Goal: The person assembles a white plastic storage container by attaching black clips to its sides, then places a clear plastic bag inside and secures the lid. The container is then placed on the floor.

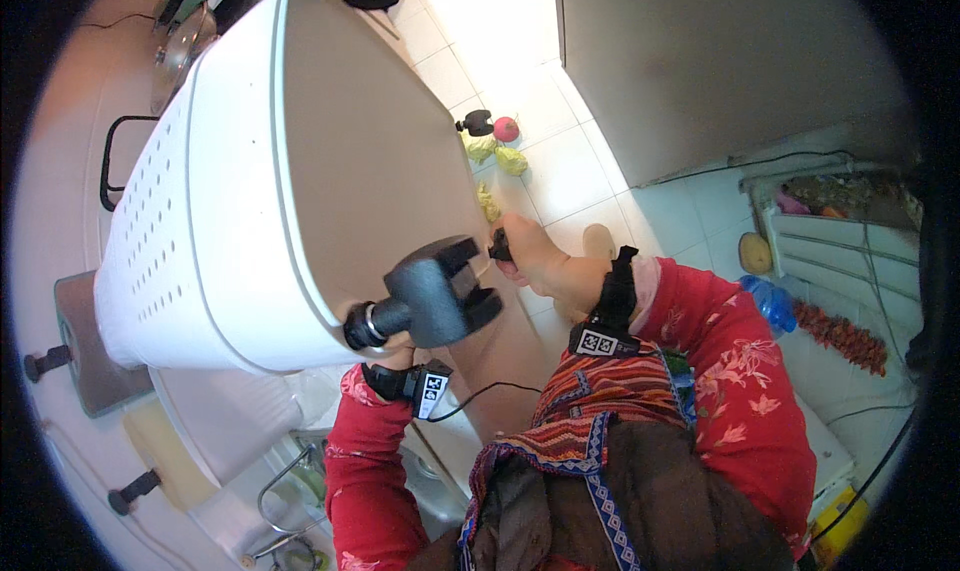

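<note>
A large white plastic bin [240, 201] with rows of small holes is tipped over, its smooth underside [370, 141] toward me. Black caster wheels stick out from its corners; the nearest caster [435, 296] stands in front of my left hand [400, 353]. Only a sliver of that hand shows beside the bin's edge, its fingers hidden. My right hand [540, 261] closes around a small black caster [500, 243] at the bin's right corner. Both wrists wear black straps with a marked tag. Another caster [478, 123] lies farther along the right edge.
Pale green leafy vegetables [510, 161] and a round red one [506, 129] lie on the tiled floor [570, 176] beyond the bin. At left are a counter with a cutting board [85, 346] and a sink area. A rack [850, 241], a blue bag [770, 303] and cables are on the right.
</note>
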Motion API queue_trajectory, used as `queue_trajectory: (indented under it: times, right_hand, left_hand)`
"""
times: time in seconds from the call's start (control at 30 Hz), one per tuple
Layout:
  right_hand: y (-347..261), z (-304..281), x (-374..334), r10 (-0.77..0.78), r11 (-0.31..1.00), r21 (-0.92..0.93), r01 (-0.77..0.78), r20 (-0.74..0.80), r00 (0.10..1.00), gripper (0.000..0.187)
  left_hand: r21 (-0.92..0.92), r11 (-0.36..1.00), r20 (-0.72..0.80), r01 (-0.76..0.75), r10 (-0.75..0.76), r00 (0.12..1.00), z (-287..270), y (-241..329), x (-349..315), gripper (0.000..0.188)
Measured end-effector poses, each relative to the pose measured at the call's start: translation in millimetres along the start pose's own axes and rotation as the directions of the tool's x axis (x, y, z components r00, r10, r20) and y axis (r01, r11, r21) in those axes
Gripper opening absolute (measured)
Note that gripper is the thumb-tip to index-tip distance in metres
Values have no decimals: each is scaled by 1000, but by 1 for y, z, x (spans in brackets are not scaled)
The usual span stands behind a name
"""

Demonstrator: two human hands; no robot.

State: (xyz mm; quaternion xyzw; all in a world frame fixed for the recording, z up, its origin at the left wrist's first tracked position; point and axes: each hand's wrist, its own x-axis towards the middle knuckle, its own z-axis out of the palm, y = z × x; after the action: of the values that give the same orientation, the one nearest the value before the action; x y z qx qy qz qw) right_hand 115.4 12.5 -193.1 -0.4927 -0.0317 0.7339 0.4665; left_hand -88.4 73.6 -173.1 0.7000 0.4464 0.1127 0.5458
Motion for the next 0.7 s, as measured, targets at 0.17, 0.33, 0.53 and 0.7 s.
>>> queue_trajectory:
  times: [0.17,0.33,0.53,0.7]
  right_hand:
    - [12,-11,5,-699,537,-470,700,216,681,27]
    - [20,-4,15,-530,805,-297,513,29,848,31]
    - [6,-8,5,-232,920,-277,277,187,955,33]
    - [-13,-23,-16,12,940,-337,59,206,978,44]
  left_hand:
    - [104,983,51,-155,150,987,6,25,-1,26]
    - [82,996,44,20,-23,999,8,45,-3,26]
    - [69,997,60,-46,42,997,2,40,-6,35]
    - [-108,993,-30,-50,47,998,-5,55,-22,31]
